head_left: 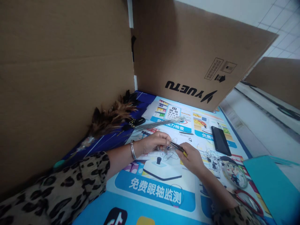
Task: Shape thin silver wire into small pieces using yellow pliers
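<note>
Beyond the left hand and the right hand, a big cardboard panel is standing upright, and beneath both, a printed sheet is covering the tabletop. Brown feathers are lying out past the left hand, over on its left side. Just beyond that same hand, a bundle of straight wires is stretching across the sheet, while a dark phone is resting to the right of the right hand, a little farther off.

Now the tools: the right hand is closing around the yellow-and-black pliers, their nose pointing at the left fingertips. And the smallest piece, the thin wire, is looping under and beside those fingertips; the left hand is pinching it, though the exact contact is hiding behind the fingers. This wire is looking light and springy, probably stiff enough to be keeping a bend but easily kinking or rolling between fingers. The best hold is likely sitting close to the pliers' tips, with the plier grip staying well back on the handles.
</note>
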Tool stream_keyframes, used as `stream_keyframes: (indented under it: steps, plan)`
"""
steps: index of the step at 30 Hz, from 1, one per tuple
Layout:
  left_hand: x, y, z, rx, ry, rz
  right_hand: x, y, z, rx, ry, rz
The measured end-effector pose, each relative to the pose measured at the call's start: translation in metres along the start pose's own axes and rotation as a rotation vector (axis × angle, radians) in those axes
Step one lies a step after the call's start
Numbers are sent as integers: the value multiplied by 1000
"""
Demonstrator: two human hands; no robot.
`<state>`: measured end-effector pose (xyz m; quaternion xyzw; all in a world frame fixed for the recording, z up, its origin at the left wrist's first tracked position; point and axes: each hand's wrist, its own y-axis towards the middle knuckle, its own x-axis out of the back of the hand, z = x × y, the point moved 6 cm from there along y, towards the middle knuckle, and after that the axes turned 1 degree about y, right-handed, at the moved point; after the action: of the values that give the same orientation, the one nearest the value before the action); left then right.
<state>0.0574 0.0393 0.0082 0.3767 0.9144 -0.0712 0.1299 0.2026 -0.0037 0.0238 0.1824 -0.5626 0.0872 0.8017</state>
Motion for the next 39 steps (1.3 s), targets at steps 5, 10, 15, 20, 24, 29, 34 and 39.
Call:
stream_keyframes:
  steps: [5,10,15,20,24,29,34,39]
  plan:
    - [-3,1,2,-1,-63,42,0,0,2,-1,-31,-2]
    - [-3,2,3,0,-79,46,0,-2,1,-38,-46,3]
    - [-1,2,2,-7,-50,14,0,-1,1,-48,-21,-5]
    - [1,2,0,-32,29,-38,2,0,-1,-55,-17,-27]
    - [4,1,-3,-61,134,-97,3,0,-2,-59,-45,-40]
    - [4,0,-9,-122,257,-151,3,-1,-2,-75,-102,-68]
    - [4,0,-13,-171,318,-183,3,-1,0,-105,-165,-74]
    - [7,1,-10,-200,350,-219,2,-1,1,-123,-192,-80]
